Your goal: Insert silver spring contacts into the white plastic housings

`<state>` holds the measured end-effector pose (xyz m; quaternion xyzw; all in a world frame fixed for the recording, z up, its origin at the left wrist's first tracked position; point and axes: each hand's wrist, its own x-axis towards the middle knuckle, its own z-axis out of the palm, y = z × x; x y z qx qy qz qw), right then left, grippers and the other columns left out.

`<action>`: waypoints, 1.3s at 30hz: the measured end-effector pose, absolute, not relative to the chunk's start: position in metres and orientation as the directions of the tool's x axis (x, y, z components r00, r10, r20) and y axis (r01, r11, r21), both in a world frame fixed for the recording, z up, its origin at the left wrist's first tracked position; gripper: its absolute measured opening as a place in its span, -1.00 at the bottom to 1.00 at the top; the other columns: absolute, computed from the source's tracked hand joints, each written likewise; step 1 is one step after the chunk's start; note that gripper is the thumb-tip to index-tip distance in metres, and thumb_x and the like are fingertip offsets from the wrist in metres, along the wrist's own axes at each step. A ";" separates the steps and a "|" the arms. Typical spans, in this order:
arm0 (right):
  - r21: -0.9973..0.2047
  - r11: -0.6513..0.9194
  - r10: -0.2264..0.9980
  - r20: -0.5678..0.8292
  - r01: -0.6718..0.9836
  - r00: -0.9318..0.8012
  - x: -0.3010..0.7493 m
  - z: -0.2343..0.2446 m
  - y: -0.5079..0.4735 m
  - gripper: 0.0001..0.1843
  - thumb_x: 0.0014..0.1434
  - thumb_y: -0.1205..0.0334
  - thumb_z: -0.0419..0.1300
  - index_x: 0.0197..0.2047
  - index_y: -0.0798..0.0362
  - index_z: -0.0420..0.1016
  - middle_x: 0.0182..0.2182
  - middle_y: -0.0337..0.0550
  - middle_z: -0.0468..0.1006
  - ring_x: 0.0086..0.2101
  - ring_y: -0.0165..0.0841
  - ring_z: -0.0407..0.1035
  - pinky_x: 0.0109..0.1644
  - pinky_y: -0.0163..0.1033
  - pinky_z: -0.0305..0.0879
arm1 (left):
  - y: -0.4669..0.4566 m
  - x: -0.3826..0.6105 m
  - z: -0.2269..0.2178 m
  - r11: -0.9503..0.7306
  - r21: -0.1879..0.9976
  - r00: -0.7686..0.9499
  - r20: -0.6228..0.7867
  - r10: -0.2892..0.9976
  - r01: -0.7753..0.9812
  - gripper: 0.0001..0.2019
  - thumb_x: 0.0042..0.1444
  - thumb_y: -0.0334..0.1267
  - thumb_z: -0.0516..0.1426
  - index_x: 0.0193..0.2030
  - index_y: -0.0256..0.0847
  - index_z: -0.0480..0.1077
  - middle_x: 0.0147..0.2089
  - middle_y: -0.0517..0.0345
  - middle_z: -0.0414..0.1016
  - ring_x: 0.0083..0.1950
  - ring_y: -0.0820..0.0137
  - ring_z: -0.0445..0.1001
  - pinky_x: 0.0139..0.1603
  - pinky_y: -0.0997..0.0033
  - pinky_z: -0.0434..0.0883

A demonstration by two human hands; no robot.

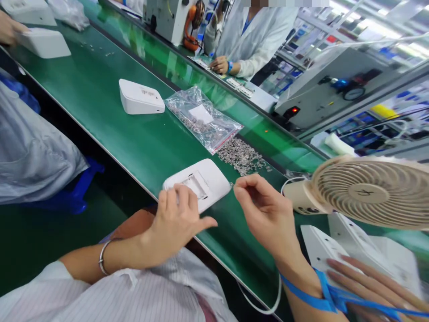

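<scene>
A white plastic housing [216, 181] with a rectangular recess lies tilted on the green belt before me. My left hand [176, 214] holds it at the near side, fingers curled over the top and thumb sticking out to the right. Just off the housing's right end, my right hand [264, 210] is closed in a pinch. A tiny metal piece [231, 184] shows at its fingertips, too small to make out fully. Beyond lies a loose heap of small metal pieces [241, 155], beside a clear plastic bag [204, 118] containing more of them.
A beige fan [368, 192] stands at the right, near several white housings [355, 250] and another person's hand [372, 281]. Another white housing [140, 97] sits farther along the belt [100, 103]. A co-worker [254, 40] works beyond the green barrier; another person's hand [10, 29] touches a housing upper left.
</scene>
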<state>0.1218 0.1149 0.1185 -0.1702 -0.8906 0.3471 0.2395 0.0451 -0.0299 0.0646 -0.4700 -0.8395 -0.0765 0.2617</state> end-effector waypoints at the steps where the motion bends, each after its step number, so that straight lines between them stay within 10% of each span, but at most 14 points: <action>1: -0.731 0.665 0.497 0.281 0.153 -0.821 0.124 0.116 0.113 -0.88 0.15 0.31 0.04 -0.43 0.04 0.23 -0.52 -0.30 0.25 -0.50 -0.48 0.16 -0.41 -0.35 0.15 | -0.030 0.053 0.067 0.476 -0.085 -0.370 0.517 0.772 0.875 -0.28 0.10 0.27 -0.17 -0.21 -0.45 0.41 -0.34 -0.12 0.42 -0.38 0.25 0.33 -0.28 0.22 0.23; 6: -0.821 0.526 0.611 0.182 0.223 -0.771 0.139 0.099 0.109 -0.89 0.13 0.27 0.06 -0.43 0.05 0.25 -0.46 -0.24 0.34 -0.43 -0.45 0.24 -0.37 -0.35 0.21 | -0.032 0.068 0.065 -0.022 0.103 -0.039 0.555 0.831 0.994 -0.47 0.16 0.09 -0.06 -0.05 -0.38 0.37 -0.05 -0.08 0.43 -0.02 0.20 0.33 -0.05 0.26 0.20; 11: -0.784 0.537 0.688 0.192 0.313 -0.700 0.158 0.087 0.106 -0.89 0.14 0.28 0.06 -0.43 0.06 0.28 -0.18 -0.07 0.38 -0.14 -0.33 0.29 -0.25 -0.28 0.22 | -0.027 0.064 0.057 0.101 -0.033 -0.069 0.523 0.849 0.994 -0.61 0.20 -0.12 -0.02 0.05 -0.34 0.33 0.16 -0.01 0.32 0.14 0.17 0.24 0.03 0.26 0.16; 21: -0.598 0.705 0.637 0.297 0.382 -0.711 0.165 0.068 0.109 -0.87 0.17 0.34 -0.02 -0.41 0.05 0.25 -0.13 0.01 0.35 -0.08 -0.24 0.27 -0.16 -0.12 0.20 | -0.016 0.072 0.056 0.200 -0.178 -0.071 0.550 0.832 0.964 -0.41 0.15 0.15 -0.06 0.09 -0.30 0.32 0.08 0.04 0.40 0.02 0.18 0.30 -0.08 0.28 0.16; 39: -0.478 0.794 0.524 0.226 0.375 -0.821 0.163 0.077 0.120 -0.85 0.13 0.43 -0.04 -0.44 0.04 0.15 -0.18 -0.02 0.39 -0.11 -0.25 0.30 -0.14 -0.15 0.20 | -0.008 0.077 0.051 0.274 -0.138 -0.147 0.580 0.802 0.952 -0.29 -0.03 0.34 -0.03 0.11 -0.13 0.32 0.06 0.06 0.39 -0.01 0.18 0.22 -0.17 0.28 0.06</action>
